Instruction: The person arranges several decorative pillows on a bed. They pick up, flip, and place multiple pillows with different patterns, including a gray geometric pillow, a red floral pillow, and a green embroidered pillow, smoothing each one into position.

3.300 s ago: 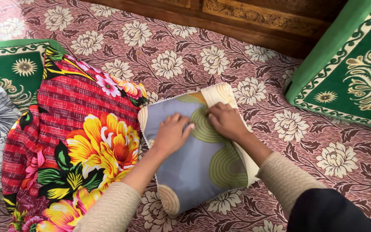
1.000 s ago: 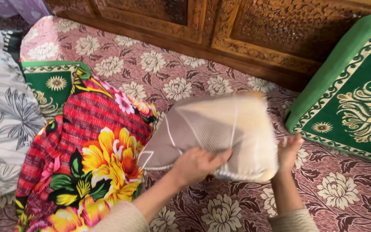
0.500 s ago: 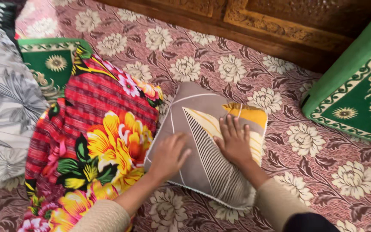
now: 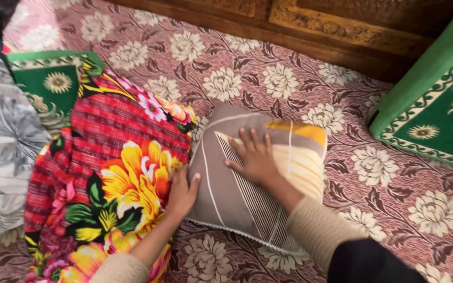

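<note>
While the grey-brown square cushion with striped and yellow panels [image 4: 247, 178] is lying flat on the maroon floral bedspread [image 4: 373, 173], it is being pressed by the spread-fingered right hand [image 4: 255, 157] and cupped at nine o'clock by the left hand [image 4: 182, 193], squaring beside the red floral quilt [image 4: 106, 173] being seemingly unfinished.

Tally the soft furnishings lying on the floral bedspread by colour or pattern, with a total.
Brown striped cushion, under the right hand and touched at its edge by the left hand: 1
Red floral cushion: 1
Green patterned cushions: 2
Grey-and-white floral fabric: 1
Total: 5
</note>
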